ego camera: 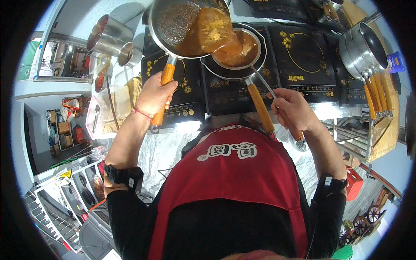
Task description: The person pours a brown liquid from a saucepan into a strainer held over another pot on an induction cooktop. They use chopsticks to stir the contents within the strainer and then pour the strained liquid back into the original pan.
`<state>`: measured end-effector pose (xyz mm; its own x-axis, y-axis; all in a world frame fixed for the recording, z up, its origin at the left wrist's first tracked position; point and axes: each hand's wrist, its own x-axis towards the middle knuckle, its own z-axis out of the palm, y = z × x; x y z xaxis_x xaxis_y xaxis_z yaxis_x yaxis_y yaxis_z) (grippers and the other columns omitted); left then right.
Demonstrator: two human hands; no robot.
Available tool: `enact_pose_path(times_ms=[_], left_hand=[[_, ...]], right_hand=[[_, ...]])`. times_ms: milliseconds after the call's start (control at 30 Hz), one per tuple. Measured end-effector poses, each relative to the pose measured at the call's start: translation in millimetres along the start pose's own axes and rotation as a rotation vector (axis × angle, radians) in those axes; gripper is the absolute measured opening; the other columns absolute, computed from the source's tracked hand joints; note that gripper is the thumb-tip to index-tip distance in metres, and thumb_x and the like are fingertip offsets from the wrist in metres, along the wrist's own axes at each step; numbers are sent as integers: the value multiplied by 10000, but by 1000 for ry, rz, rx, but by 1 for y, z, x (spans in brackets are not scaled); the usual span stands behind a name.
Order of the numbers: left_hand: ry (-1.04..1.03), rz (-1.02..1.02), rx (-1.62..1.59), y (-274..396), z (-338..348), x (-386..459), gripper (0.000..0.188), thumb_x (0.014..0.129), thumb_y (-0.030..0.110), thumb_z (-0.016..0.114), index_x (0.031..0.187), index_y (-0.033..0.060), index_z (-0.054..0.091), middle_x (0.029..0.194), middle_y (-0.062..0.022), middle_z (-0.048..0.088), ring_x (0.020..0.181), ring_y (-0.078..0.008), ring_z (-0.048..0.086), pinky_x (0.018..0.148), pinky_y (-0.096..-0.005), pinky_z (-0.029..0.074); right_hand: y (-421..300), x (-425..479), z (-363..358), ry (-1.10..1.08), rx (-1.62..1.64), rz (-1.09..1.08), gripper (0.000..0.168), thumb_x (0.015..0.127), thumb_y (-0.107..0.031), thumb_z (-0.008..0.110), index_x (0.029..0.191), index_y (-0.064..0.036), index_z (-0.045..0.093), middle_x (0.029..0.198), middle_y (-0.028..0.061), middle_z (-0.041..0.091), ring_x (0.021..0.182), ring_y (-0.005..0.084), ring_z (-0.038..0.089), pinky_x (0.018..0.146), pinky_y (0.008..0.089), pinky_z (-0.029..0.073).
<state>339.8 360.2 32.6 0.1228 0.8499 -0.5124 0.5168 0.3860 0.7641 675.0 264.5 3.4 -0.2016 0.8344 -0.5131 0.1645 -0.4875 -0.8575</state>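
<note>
A metal saucepan point(190, 29) tilts to the right, its wooden handle in my left hand point(155, 94). Brown liquid point(227, 42) runs over the pan's rim into a round strainer point(239, 66), where more of it has pooled. My right hand point(292, 109) grips the strainer's wooden handle. The strainer sits over a second saucepan point(264, 61), which stands on a black induction cooktop point(240, 104) with its own wooden handle point(261, 109) pointing towards me. How much liquid is in the lower pan is hidden.
Stacked saucepans point(354, 52) stand at the right, handles towards me. More induction cooktops point(302, 58) line the counter. A tall metal pot point(109, 35), a small metal cup point(129, 54) and a clear plastic container point(113, 97) are at the left. A slatted metal rack point(352, 139) is below right.
</note>
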Motion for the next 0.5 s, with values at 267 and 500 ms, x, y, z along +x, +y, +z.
enact_pose_path(times_ms=[267,500], left_hand=[[45,45,31,-1,0,4,162,850,150,587,888,32,483,578,3,461,443,-78,439,390,-231,359],[80,42,107,4,1,3,170,848,159,588,883,27,487,568,-2,468,439,-84,448,392,-237,370]], right_hand=[[0,-3,-1,-5,38,-23,213,875,-96,444,984,51,553,633,37,559,477,86,524,458,216,435],[7,0,3,23,22,-34,294,876,-104,458,1108,71,506,635,23,529,417,73,478,360,204,380]])
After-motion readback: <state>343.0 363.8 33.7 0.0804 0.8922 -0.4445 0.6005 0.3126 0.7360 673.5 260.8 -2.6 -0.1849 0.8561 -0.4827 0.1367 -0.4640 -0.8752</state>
